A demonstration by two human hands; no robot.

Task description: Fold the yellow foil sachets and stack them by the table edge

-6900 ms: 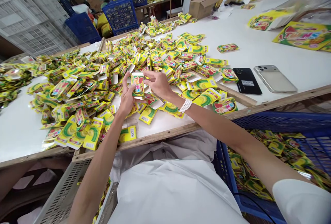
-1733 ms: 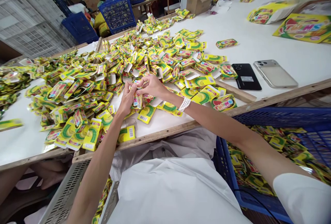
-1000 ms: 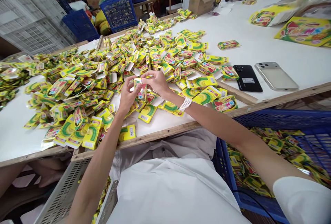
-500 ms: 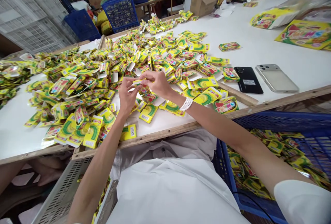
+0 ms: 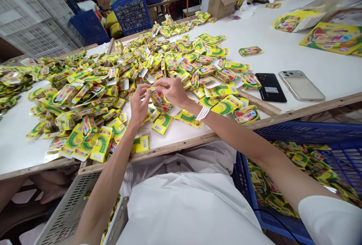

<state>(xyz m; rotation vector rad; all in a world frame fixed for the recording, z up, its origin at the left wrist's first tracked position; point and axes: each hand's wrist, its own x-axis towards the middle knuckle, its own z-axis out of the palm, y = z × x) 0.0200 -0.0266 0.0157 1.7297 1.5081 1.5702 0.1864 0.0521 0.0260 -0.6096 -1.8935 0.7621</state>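
Note:
My left hand (image 5: 139, 103) and my right hand (image 5: 173, 89) meet over the near middle of the white table (image 5: 283, 54). Between their fingertips they pinch one small yellow-green carton (image 5: 157, 93), held above a wide heap of similar flat cartons (image 5: 93, 86). Both hands have their fingers curled on it. A white bead bracelet (image 5: 203, 114) sits on my right wrist. More cartons lie right under and around the hands.
Two phones, one black (image 5: 270, 87) and one silver (image 5: 301, 85), lie on the table to the right. A blue crate (image 5: 311, 132) with cartons stands at my right, a grey crate (image 5: 70, 209) at lower left. Blue baskets (image 5: 131, 13) and a cardboard box (image 5: 222, 3) stand at the back.
The hands have stayed in place, turning and working the carton between the fingers; it went from upright to edge-on and now hangs lower under the right fingers.

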